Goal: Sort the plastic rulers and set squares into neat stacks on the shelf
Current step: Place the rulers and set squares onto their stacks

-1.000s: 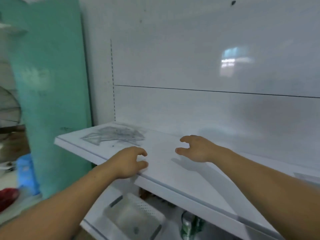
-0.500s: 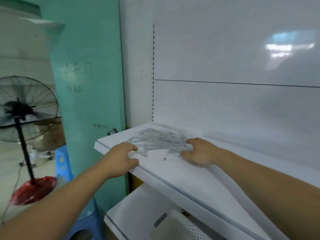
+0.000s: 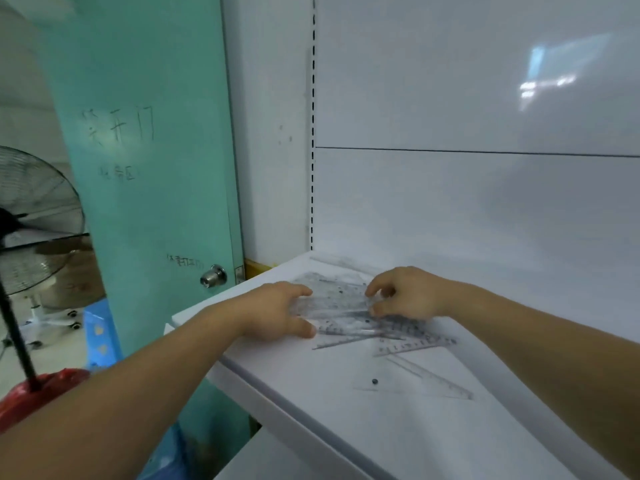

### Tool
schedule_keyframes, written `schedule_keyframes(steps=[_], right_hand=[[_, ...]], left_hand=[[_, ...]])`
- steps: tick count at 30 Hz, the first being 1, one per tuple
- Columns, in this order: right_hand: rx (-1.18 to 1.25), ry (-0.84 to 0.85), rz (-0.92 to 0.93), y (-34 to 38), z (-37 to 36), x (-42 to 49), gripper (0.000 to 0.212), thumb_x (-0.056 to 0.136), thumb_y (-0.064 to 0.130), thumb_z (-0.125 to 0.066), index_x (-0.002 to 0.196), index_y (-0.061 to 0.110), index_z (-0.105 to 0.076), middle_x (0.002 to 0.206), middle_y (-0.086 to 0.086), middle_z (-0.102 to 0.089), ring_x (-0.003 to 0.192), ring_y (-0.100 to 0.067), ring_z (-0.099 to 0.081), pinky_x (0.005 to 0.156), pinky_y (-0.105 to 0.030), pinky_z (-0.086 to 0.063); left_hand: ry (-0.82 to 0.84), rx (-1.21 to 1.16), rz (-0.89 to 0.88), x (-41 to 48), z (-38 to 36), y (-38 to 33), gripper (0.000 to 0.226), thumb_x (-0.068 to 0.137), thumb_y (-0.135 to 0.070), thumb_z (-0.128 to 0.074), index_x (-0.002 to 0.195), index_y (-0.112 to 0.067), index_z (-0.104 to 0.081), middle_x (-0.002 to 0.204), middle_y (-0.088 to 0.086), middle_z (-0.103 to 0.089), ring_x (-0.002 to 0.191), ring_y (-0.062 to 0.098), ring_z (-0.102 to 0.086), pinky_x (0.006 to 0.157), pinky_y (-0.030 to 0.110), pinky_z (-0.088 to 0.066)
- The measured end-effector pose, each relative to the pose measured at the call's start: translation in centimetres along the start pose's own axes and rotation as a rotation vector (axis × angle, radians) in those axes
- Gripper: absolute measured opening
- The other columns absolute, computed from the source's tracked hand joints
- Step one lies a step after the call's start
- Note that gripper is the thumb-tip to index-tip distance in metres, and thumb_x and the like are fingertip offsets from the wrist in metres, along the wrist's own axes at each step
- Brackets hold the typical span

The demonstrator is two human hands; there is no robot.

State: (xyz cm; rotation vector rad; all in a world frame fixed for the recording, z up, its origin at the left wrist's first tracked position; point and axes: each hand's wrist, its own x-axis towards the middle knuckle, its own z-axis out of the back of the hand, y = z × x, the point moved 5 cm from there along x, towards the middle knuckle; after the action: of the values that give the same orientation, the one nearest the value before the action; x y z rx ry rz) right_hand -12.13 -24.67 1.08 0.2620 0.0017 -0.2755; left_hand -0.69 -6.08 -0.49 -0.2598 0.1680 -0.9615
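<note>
Clear plastic, printed with dark scale marks: a loose pile of rulers and set squares (image 3: 341,308) lies overlapping at the left end of a white shelf (image 3: 311,427), close to its back corner. The left hand (image 3: 277,313) grips the pile's left end, fingers curled over the top and thumb at the front edge. The right hand (image 3: 408,296) pinches the pile's right part between curled fingers and thumb. Both hands cover part of the pile, so the pieces cannot be counted. 1 lone set square (image 3: 412,379) lies flat in front of the pile, apart from it and nearer the person.

Behind the shelf stands a white back panel (image 3: 485,202) with a slotted upright (image 3: 312,133) at its left edge. Left of the shelf is a teal door (image 3: 145,168) with a metal knob (image 3: 213,276). Further left stand a pedestal fan (image 3: 31,220) on a red base (image 3: 38,393) and a blue stool (image 3: 100,334).

1 second ago both hands hovered over bare shelf, away from the pile. Half a second ago they had just reached its 2 ends. Now they have closed on it.
</note>
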Motion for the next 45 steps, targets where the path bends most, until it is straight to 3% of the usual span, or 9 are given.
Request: schedule_keyframes(steps=[3,7,13,20,29,35,39,43,45], right_hand=[[0.012,-0.023,-0.038,0.0,0.2,-0.3,0.037,0.082,0.048,-0.065,0.116,0.035,-0.060,0.111,0.008,-0.050,0.100,-0.011,-0.050,0.085,-0.024,-0.036],[-0.015,-0.109,-0.130,0.2,0.3,-1.8,0.036,0.082,0.048,-0.063,0.116,0.035,-0.060,0.107,0.009,-0.050,0.097,-0.010,-0.049,0.087,-0.024,-0.037],[-0.021,-0.274,-0.403,0.0,-0.5,-5.7,0.041,0.087,0.050,-0.056,0.122,0.028,-0.056,0.099,0.005,-0.057,0.094,-0.016,-0.050,0.086,-0.027,-0.041],[-0.008,-0.354,-0.577,0.5,-2.3,-9.5,0.041,0.089,0.047,-0.054,0.123,0.025,-0.055,0.096,0.003,-0.057,0.095,-0.017,-0.051,0.088,-0.030,-0.042],[-0.023,-0.461,-0.567,1.7,-0.7,-11.2,0.044,0.093,0.047,-0.049,0.128,0.020,-0.052,0.097,0.003,-0.056,0.090,-0.014,-0.048,0.084,-0.029,-0.041],[-0.041,-0.637,-0.614,1.9,0.4,-15.2,0.044,0.097,0.041,-0.043,0.135,0.019,-0.047,0.120,0.000,-0.054,0.107,-0.016,-0.054,0.090,-0.029,-0.040],[-0.080,-0.714,-0.722,1.3,0.1,-20.1,0.044,0.098,0.039,-0.041,0.136,0.019,-0.046,0.125,-0.001,-0.054,0.112,-0.018,-0.054,0.094,-0.033,-0.041],[-0.079,-0.768,-0.840,0.4,-0.6,-26.8,0.046,0.097,0.040,-0.042,0.138,0.019,-0.045,0.125,-0.001,-0.055,0.108,-0.018,-0.055,0.094,-0.034,-0.044],[-0.072,-0.781,-0.883,0.0,-1.0,-30.6,0.045,0.097,0.040,-0.043,0.138,0.020,-0.044,0.125,-0.002,-0.055,0.106,-0.017,-0.056,0.091,-0.031,-0.043]], left_hand=[[-0.032,-0.024,-0.086,1.1,0.2,0.1,0.062,0.077,-0.053,-0.066,0.133,-0.033,-0.047,0.131,-0.006,-0.050,0.108,0.011,-0.051,0.090,0.026,-0.040],[-0.099,-0.026,-0.184,1.7,0.6,0.3,0.054,0.081,-0.045,-0.066,0.131,-0.030,-0.051,0.122,-0.006,-0.055,0.097,0.009,-0.052,0.085,0.022,-0.040],[-0.099,-0.075,-0.287,1.6,0.4,0.7,0.062,0.086,-0.037,-0.063,0.141,-0.021,-0.040,0.122,-0.004,-0.056,0.101,0.013,-0.053,0.082,0.019,-0.036],[-0.123,-0.122,-0.385,0.1,1.0,1.2,0.050,0.091,-0.018,-0.056,0.139,-0.020,-0.043,0.139,-0.002,-0.043,0.124,0.014,-0.046,0.099,0.018,-0.030],[-0.166,-0.205,-0.377,-1.0,1.5,0.0,0.056,0.093,-0.019,-0.053,0.146,-0.016,-0.031,0.134,0.001,-0.037,0.107,0.019,-0.054,0.097,0.027,-0.039],[-0.200,-0.381,-0.446,-1.4,1.9,-3.1,0.056,0.092,-0.015,-0.054,0.144,-0.017,-0.034,0.121,-0.004,-0.040,0.087,0.010,-0.054,0.082,0.019,-0.038],[-0.160,-0.461,-0.539,-1.8,0.7,-6.9,0.055,0.092,-0.016,-0.056,0.143,-0.021,-0.036,0.115,-0.009,-0.048,0.092,0.011,-0.053,0.084,0.021,-0.038],[-0.072,-0.461,-0.627,-3.6,-1.9,-12.5,0.056,0.091,-0.020,-0.058,0.143,-0.021,-0.036,0.115,-0.010,-0.050,0.094,0.011,-0.053,0.075,0.018,-0.040],[-0.034,-0.463,-0.673,-5.3,-3.3,-15.7,0.057,0.089,-0.021,-0.060,0.142,-0.020,-0.038,0.114,-0.011,-0.051,0.093,0.011,-0.055,0.081,0.021,-0.041]])
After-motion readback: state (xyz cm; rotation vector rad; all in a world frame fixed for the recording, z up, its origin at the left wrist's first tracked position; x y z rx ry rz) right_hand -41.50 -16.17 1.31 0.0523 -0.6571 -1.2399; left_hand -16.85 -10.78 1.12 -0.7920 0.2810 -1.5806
